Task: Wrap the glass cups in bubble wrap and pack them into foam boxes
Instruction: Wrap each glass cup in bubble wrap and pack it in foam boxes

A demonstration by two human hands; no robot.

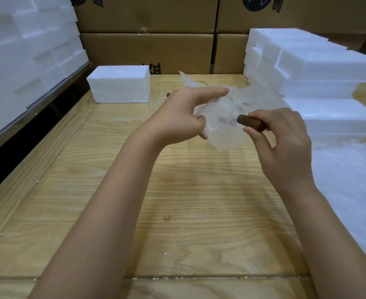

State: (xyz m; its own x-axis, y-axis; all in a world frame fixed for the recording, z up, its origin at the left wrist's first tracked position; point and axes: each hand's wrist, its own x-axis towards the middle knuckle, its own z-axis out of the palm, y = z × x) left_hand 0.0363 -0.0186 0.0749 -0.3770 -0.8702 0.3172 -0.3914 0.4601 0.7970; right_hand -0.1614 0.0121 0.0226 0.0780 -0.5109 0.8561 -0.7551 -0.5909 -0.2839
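Head view: glass cup [220, 112] held above tabletop [177, 201], half inside bubble wrap [225, 141]; left grip [178, 119] pinched on the wrap; right grip [285, 139] curled round brown handle [250, 122] (seemingly the cup's own); wrap is best drawn taut before rolling.

Clear glass cup [225, 113] — brown handle [251, 123] pointing right — sits sideways, half swathed in bubble wrap [223, 140].

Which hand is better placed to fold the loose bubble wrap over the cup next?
Left, probably. The left hand pinches the bubble wrap at the glass cup, with its forefinger lying along the sheet's upper edge. The right hand is busy gripping the cup's brown handle.
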